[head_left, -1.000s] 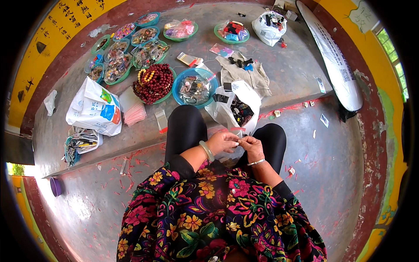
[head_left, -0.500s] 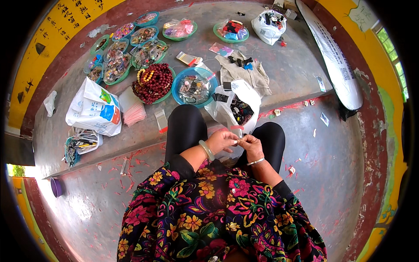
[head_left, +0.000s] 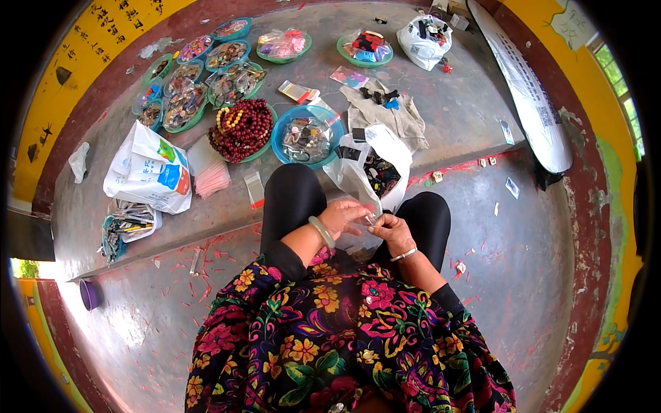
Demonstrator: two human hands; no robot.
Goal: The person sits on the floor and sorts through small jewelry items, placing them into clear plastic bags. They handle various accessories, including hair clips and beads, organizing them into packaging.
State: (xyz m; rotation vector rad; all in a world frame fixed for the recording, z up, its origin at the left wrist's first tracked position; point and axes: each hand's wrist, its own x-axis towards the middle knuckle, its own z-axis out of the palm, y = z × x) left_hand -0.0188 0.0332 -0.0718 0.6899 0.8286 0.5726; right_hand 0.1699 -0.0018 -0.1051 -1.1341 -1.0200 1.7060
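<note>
Between my knees both hands hold a small clear plastic bag (head_left: 372,219) with a bit of red at its edge. My left hand (head_left: 343,219), with a pale bangle at its wrist, has its fingers curled along one side of the bag. On the other side my right hand (head_left: 394,234) pinches it between thumb and forefinger. Whether anything small is inside, I cannot make out. Just beyond my hands, a white plastic bag (head_left: 398,162) gapes, showing dark, mixed small items (head_left: 377,172).
A blue basin (head_left: 277,132) of bagged trinkets stands past my left knee, beside dark red bead strings (head_left: 256,131). Several filled basins line the far left. A printed white bag (head_left: 143,168) and a container of pens (head_left: 134,221) lie left. Beige cloth (head_left: 406,124) lies ahead, on the raised step.
The small clear bag has tipped down from upright between my fingers. My left hand has shifted slightly left and up; my right hand has stayed nearly in place, still pinching.
</note>
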